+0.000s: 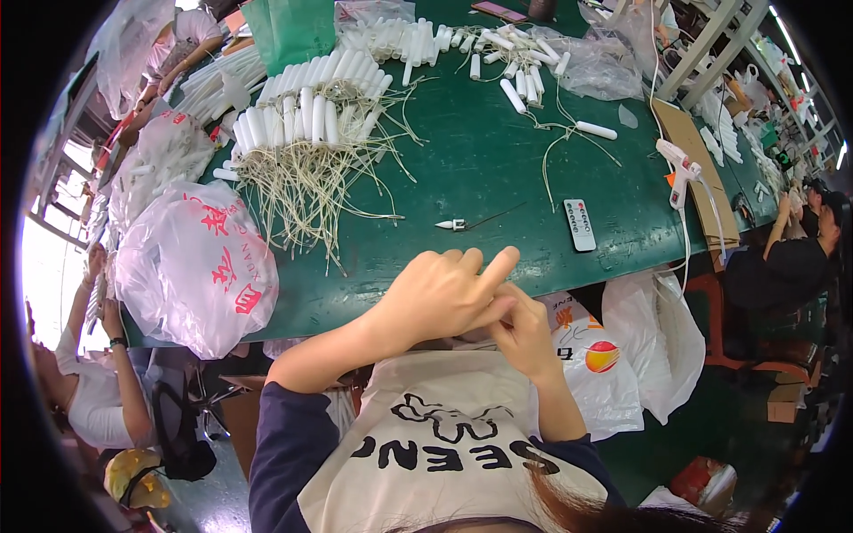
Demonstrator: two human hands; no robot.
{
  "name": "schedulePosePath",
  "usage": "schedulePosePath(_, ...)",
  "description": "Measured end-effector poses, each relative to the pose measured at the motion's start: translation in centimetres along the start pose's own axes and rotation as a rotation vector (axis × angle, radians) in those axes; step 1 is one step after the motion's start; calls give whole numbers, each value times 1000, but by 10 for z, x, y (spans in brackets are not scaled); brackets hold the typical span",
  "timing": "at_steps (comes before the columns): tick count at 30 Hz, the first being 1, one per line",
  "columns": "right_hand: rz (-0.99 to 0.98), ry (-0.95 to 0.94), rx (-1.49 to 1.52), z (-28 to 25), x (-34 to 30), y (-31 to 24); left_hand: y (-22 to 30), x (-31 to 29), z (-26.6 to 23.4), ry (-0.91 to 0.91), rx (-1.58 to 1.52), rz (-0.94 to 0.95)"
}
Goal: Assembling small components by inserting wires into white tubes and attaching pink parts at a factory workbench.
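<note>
My left hand (449,293) and my right hand (526,330) meet over the table's near edge, in front of my chest. The left one is mostly curled, with one finger pointing out to the upper right. Against its underside, the fingers of the right are bent and pinched together. Whatever they may hold is hidden between them. Just beyond lies a small white bulb-like piece (453,225) with a pointed tip and thin dark leads. A white remote control (579,226) rests to the right.
Bundled white tubes (306,115) with pale wires are heaped at the back left; loose tubes (515,93) lie farther right. A white glue gun (680,169) with a cable stands by a cardboard sheet (697,178). Plastic bags (195,266) bulge over the left edge. People sit at both sides.
</note>
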State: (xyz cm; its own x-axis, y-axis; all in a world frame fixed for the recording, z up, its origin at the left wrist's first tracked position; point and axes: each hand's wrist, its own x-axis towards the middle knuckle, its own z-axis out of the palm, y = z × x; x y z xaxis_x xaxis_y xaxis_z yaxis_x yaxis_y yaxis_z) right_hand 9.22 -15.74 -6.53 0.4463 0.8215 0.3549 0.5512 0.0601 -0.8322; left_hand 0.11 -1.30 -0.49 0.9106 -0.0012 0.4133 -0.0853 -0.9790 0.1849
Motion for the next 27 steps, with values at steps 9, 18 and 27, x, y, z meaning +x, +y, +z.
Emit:
schedulePosePath(9, -26, 105, 33, 1, -5, 1, -15, -3, -6, 131, -385, -140)
schedulePosePath(18, 1, 68, 44, 5, -7, 1, -13, -2, -3, -26, -571, -127)
schedulePosePath(27, 42, 145, 6, 8, -18, 15, -25, 20, 32, 98, -562, -192)
